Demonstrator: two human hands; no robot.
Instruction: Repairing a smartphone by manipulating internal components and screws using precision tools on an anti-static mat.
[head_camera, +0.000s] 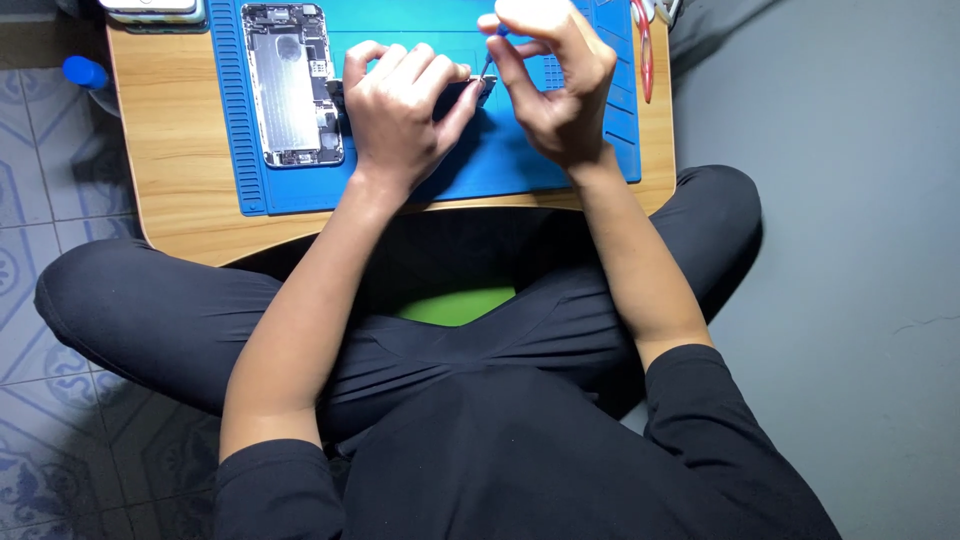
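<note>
My left hand (400, 110) presses down on a dark phone part (470, 92) lying on the blue work mat (520, 160). My right hand (555, 85) pinches a small screwdriver (490, 55) with a blue grip, its tip touching the near edge of that part. To the left of my left hand lies an opened phone body (290, 85), its metal shield and inner parts facing up. Most of the dark part is hidden under my left fingers.
The mat lies on a small wooden table (180, 150) over my crossed legs. Red-handled tweezers (645, 50) rest at the mat's right edge. A phone (155, 10) sits at the table's far left corner, and a blue cap (85, 72) is off the table on the tiled floor.
</note>
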